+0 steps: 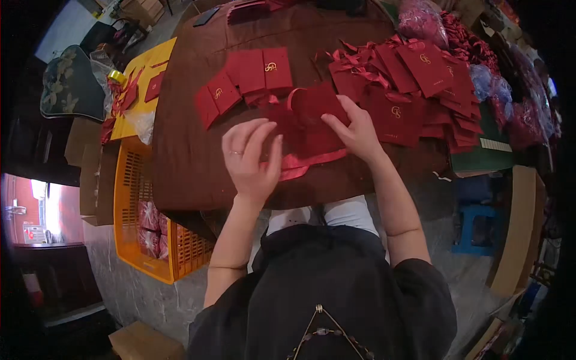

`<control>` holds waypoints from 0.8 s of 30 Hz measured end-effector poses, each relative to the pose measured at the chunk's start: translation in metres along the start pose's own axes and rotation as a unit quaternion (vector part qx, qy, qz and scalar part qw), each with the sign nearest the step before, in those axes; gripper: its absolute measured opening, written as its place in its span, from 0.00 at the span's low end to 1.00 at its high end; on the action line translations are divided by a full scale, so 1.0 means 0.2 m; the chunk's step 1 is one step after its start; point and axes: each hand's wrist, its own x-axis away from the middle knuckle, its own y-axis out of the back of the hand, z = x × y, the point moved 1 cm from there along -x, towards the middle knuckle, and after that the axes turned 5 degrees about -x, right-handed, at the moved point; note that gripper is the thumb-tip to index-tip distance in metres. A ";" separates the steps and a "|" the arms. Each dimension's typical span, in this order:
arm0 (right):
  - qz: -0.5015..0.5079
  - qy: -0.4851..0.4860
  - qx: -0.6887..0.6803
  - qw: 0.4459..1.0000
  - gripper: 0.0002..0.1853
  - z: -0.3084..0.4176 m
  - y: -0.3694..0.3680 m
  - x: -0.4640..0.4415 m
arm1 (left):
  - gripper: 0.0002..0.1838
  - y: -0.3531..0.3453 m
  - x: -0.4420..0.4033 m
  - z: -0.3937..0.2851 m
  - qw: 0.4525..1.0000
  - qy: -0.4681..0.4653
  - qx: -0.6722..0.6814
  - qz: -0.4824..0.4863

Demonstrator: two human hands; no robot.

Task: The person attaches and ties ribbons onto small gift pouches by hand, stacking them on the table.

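In front of me, my right hand [359,129] grips the right edge of a dark red pouch [315,114], thumb on its face. My left hand [253,150] is at the pouch's left side, fingers bent and apart; no object shows clearly between them. A red ribbon [315,161] lies along the table under the pouch. Beyond my left hand are red pouches with gold lettering [278,69] and another such pouch [221,95]. To the right of my right hand lies a large pile of lettered red pouches [393,115] with ribbons.
A brown cloth covers the table [186,162]. A yellow sheet [126,123] with red pieces is at the left, above an orange crate [174,264] holding bagged red items. Plastic bags [423,24] stand back right; a blue stool [477,231] is below right.
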 end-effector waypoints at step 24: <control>0.004 -0.196 0.361 0.912 0.25 -0.10 0.17 0.26 | 0.20 0.09 0.13 0.30 0.804 0.504 0.308 0.071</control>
